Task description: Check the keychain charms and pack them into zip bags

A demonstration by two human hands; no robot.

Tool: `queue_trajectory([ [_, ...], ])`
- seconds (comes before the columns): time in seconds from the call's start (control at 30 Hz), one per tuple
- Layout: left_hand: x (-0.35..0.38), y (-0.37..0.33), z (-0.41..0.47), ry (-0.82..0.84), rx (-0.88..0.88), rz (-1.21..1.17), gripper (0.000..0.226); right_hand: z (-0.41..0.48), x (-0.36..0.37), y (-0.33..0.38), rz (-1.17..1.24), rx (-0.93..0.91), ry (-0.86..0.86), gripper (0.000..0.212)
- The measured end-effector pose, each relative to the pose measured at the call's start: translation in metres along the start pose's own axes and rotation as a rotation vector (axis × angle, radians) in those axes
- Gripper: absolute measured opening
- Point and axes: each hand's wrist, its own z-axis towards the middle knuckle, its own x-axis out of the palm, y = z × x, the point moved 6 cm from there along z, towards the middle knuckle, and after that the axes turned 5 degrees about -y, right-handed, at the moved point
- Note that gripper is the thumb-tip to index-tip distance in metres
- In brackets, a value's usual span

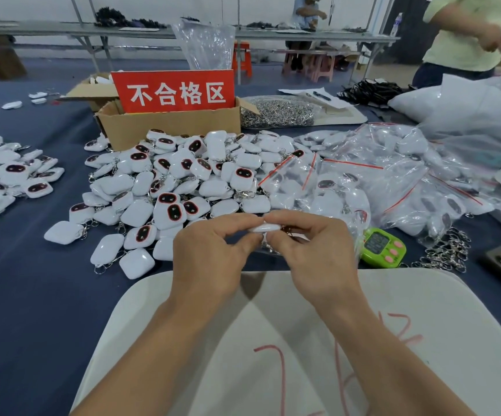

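Both hands are at frame centre, above the far edge of a white pad point(273, 340) with red marks. The left hand point(210, 253) and right hand point(312, 253) share one charm point(265, 228), seen edge-on: the left thumb and forefinger pinch its left end, the right thumb and forefinger pinch its right end. The other fingers are curled in loosely. A bit of metal ring shows under the charm between the hands; can't tell whether a bag is in there too. The main charm pile point(177, 187) is just behind the hands, mixed face-up and face-down. A second pile point(0, 172) sits at the left edge. Filled zip bags point(378, 181) with red seal strips are heaped centre right. A cardboard box point(168, 127) with a red sign point(174, 91) is upper centre, with a bag of metal clasps point(276, 112) to its right. A green timer point(383, 247) is just right of the right hand, with loose clasps point(447, 250) further right. A second person point(468, 31) stands at upper right.
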Motion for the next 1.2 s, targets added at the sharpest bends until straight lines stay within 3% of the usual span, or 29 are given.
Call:
queue_trajectory([
  [0.07,0.001,-0.001,0.0,0.0,0.048,0.005,0.055,0.0,-0.001,0.0,-0.02,-0.006,-0.004,0.031],
  [0.17,0.004,0.0,0.001,0.034,0.039,-0.048,0.032,0.001,-0.002,-0.001,-0.037,-0.012,0.019,0.034],
  [0.33,0.017,0.025,0.005,0.209,-0.276,-0.24,0.026,0.003,-0.001,-0.007,-0.09,0.044,0.095,0.046],
  [0.43,0.019,0.032,0.004,0.221,-0.377,-0.292,0.024,0.004,0.0,-0.012,-0.071,0.093,0.18,0.039],
  [0.63,0.017,0.026,0.008,0.203,-0.349,-0.452,0.015,0.006,0.002,-0.018,0.085,0.222,0.2,0.013],
  [0.73,0.02,0.022,0.006,0.291,-0.277,-0.457,0.03,0.007,0.0,-0.015,0.176,0.243,0.175,0.004],
  [0.8,0.02,0.022,0.007,0.282,-0.243,-0.431,0.031,0.007,-0.001,-0.012,0.203,0.239,0.168,0.011],
  [0.97,0.02,0.019,0.006,0.255,-0.132,-0.342,0.008,0.007,-0.004,-0.009,0.195,0.214,0.157,0.018],
  [1.1,0.016,0.018,0.007,0.194,-0.116,-0.287,0.015,0.006,-0.003,-0.002,0.145,0.141,0.204,0.009],
  [1.2,0.018,0.017,0.007,0.223,-0.166,-0.342,0.023,0.003,0.0,0.002,0.127,0.112,0.245,0.015],
])
